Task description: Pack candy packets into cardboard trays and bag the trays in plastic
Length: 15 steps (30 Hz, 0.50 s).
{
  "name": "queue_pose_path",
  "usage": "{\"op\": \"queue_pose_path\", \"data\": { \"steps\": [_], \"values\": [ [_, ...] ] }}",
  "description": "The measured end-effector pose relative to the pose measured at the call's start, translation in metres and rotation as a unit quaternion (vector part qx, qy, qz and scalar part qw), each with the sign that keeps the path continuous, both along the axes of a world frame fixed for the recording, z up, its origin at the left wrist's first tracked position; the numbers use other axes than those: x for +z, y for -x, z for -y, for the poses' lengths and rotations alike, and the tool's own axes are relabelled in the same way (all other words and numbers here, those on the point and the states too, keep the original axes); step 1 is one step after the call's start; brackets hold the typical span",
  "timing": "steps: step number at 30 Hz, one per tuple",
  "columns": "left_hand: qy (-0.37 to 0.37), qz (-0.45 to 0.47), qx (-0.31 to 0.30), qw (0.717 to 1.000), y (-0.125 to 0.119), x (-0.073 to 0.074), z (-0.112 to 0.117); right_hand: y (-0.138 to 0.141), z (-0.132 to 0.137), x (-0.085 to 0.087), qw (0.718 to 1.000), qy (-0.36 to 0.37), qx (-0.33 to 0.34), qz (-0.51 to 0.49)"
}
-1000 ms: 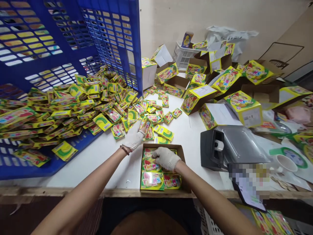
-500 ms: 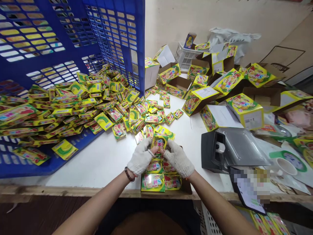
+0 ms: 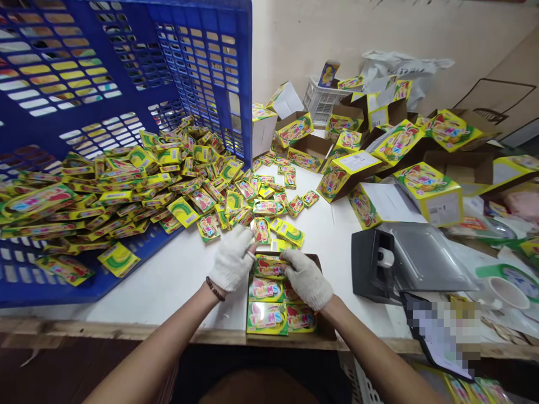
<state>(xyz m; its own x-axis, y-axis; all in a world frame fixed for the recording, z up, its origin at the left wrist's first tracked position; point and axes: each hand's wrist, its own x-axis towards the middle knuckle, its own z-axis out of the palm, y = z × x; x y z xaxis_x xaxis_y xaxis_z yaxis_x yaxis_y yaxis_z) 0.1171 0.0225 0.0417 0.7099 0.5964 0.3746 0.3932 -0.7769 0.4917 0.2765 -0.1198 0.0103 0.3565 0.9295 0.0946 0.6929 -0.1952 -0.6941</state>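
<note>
My left hand (image 3: 232,259), in a white knitted glove, is just left of the carton's far end, fingers loosely bent and parted beside the loose boxes. Nothing shows in it. My gloved right hand (image 3: 308,281) grips the right end of a small yellow-green box (image 3: 268,267) with fruit pictures, which sits in the far left part of an open brown carton (image 3: 327,328). Nearer me, similar small boxes (image 3: 266,318) lie face up in two columns inside the carton. My right hand partly covers the right column.
A blue crate (image 3: 219,73) on its side spills a heap of small boxes (image 3: 138,179) onto the white table (image 3: 168,280). Larger printed cartons (image 3: 429,193) crowd the back right. A black tape dispenser (image 3: 366,264), phone (image 3: 438,336) and white cup (image 3: 503,293) are at right.
The small box has gone from between both hands down into the carton. My left hand has let go and moved left; my right hand stays on the box.
</note>
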Motion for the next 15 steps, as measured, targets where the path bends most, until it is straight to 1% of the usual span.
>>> {"op": "queue_pose_path", "data": {
  "steps": [2,3,5,8,10,12,15],
  "values": [
    [0.008,-0.016,0.085,0.996,-0.001,-0.008,-0.019,0.005,-0.005,-0.009,0.998,0.056,-0.018,-0.008],
    [0.023,-0.027,0.124,0.992,-0.002,-0.012,-0.029,0.008,-0.008,-0.01,0.996,0.085,-0.021,0.004],
    [0.061,-0.045,0.174,0.982,-0.007,-0.02,-0.048,0.014,-0.014,-0.008,0.985,0.157,-0.014,0.067],
    [0.112,-0.045,0.181,0.976,-0.015,-0.032,-0.067,0.023,-0.018,0.001,0.949,0.249,0.02,0.194],
    [0.139,-0.031,0.175,0.974,-0.018,-0.038,-0.072,0.028,-0.017,0.007,0.929,0.274,0.042,0.246],
    [0.169,-0.006,0.172,0.971,-0.015,-0.042,-0.071,0.034,-0.016,0.01,0.914,0.294,0.062,0.273],
    [0.212,0.044,0.175,0.96,-0.005,-0.044,-0.064,0.042,-0.015,0.015,0.896,0.318,0.08,0.299]
  ]
}}
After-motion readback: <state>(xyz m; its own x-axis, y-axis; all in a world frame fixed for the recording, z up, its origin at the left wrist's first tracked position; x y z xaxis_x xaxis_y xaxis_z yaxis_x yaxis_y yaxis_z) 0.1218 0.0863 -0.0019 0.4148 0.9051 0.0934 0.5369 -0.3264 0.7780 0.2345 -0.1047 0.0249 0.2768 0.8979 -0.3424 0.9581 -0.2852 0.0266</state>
